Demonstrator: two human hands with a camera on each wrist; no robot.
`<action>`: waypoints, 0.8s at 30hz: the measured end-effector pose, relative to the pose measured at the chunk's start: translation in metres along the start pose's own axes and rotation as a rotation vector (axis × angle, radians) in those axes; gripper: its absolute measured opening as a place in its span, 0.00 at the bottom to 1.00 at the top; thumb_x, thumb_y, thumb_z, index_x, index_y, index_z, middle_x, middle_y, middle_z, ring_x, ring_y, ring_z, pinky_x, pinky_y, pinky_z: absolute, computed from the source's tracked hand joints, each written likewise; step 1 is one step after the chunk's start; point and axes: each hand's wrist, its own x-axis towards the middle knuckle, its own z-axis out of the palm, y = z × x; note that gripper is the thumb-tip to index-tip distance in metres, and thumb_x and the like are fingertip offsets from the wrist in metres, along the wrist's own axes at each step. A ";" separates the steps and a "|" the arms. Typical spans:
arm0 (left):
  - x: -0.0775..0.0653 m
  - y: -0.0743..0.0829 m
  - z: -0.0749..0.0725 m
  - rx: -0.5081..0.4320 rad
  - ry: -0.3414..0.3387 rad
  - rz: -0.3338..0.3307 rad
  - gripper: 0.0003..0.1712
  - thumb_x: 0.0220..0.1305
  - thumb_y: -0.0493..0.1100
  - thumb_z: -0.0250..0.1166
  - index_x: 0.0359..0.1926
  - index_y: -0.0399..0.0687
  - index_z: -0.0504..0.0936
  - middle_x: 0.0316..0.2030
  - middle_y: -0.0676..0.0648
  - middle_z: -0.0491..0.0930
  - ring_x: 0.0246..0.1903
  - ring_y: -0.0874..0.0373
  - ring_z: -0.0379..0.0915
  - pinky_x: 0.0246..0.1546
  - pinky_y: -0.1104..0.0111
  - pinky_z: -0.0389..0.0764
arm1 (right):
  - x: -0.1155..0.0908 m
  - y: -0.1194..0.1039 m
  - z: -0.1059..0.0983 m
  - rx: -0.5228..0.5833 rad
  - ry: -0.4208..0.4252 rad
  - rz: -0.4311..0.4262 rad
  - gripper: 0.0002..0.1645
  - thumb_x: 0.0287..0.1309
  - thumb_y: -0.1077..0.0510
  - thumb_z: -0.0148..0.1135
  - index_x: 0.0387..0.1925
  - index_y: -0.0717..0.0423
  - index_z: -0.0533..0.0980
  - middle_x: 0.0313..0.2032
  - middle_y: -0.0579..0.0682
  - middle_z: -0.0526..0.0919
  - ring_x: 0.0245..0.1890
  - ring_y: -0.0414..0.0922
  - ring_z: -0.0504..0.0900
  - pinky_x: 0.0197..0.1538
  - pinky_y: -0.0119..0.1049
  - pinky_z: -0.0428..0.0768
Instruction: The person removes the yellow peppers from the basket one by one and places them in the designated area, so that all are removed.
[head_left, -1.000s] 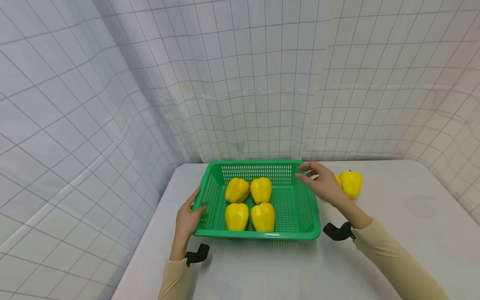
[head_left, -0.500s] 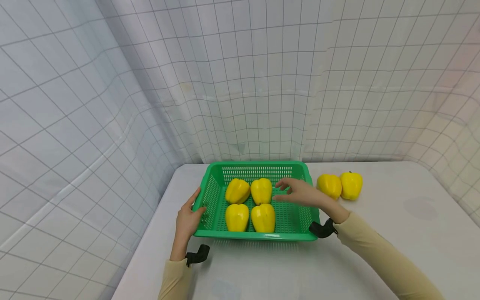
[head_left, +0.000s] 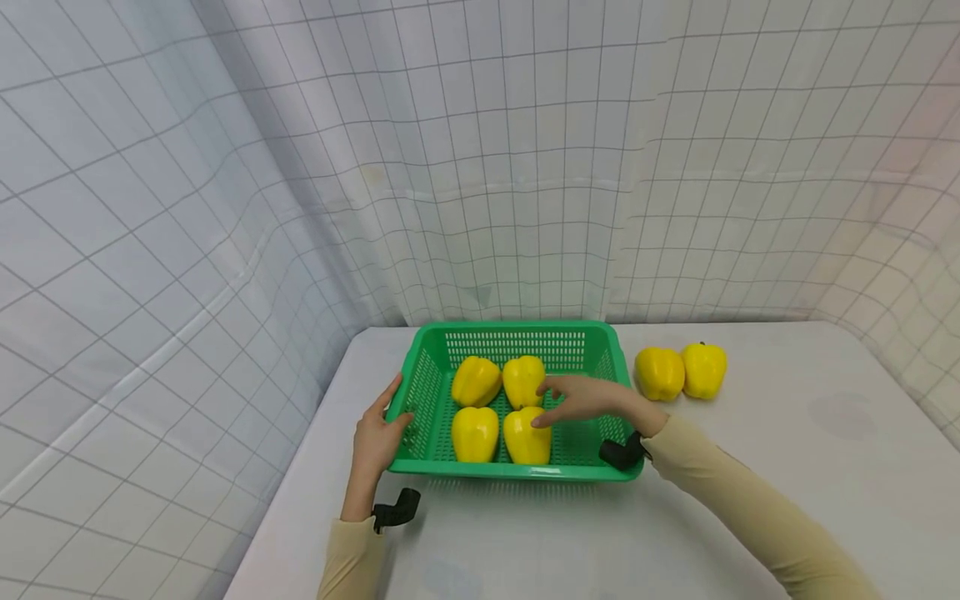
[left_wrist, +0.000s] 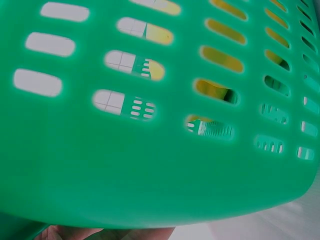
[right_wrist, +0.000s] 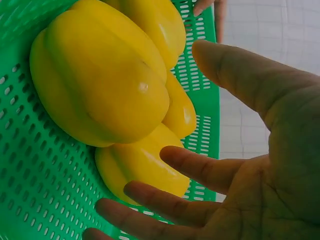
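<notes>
A green plastic basket stands on the table with several yellow bell peppers in it. My left hand grips its left rim, thumb over the inside and fingers outside. In the left wrist view the slotted basket wall fills the picture, hiding most of that hand. Over the right half of the basket reaches my right hand, holding nothing, with thumb and fingers spread apart. Its fingertips overlap the front right bell pepper and the back right bell pepper. The right wrist view shows a large bell pepper before the spread fingers.
Two more bell peppers, a left one and a right one, sit side by side on the white table right of the basket. White gridded curtains hang behind the table and along its sides.
My right hand has moved left and down from the basket's right rim to above the right-hand peppers inside. The left hand and the basket have stayed put.
</notes>
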 end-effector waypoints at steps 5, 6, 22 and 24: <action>-0.001 0.000 0.001 0.004 0.004 -0.008 0.37 0.61 0.37 0.62 0.70 0.56 0.63 0.41 0.33 0.80 0.24 0.52 0.75 0.23 0.63 0.72 | 0.007 -0.002 0.001 -0.023 -0.074 0.035 0.41 0.54 0.38 0.64 0.61 0.59 0.68 0.59 0.59 0.70 0.58 0.55 0.69 0.56 0.50 0.67; -0.001 0.000 0.001 0.005 0.005 -0.009 0.37 0.61 0.37 0.62 0.70 0.56 0.63 0.41 0.33 0.80 0.24 0.52 0.75 0.23 0.63 0.72 | 0.008 -0.002 0.002 -0.027 -0.085 0.042 0.41 0.54 0.38 0.64 0.61 0.59 0.67 0.59 0.59 0.70 0.57 0.54 0.69 0.56 0.50 0.68; -0.002 0.003 0.001 0.003 0.003 0.004 0.36 0.62 0.36 0.61 0.70 0.54 0.63 0.36 0.34 0.82 0.21 0.53 0.73 0.21 0.63 0.71 | 0.014 0.003 0.008 0.075 -0.159 0.110 0.43 0.51 0.39 0.67 0.64 0.55 0.66 0.57 0.57 0.70 0.52 0.51 0.72 0.44 0.49 0.77; -0.002 0.003 0.000 0.000 0.000 0.003 0.36 0.62 0.36 0.61 0.70 0.53 0.64 0.36 0.34 0.82 0.21 0.53 0.74 0.21 0.64 0.71 | 0.015 0.003 0.008 0.078 -0.167 0.105 0.44 0.52 0.39 0.67 0.64 0.56 0.65 0.57 0.57 0.70 0.52 0.51 0.72 0.45 0.49 0.77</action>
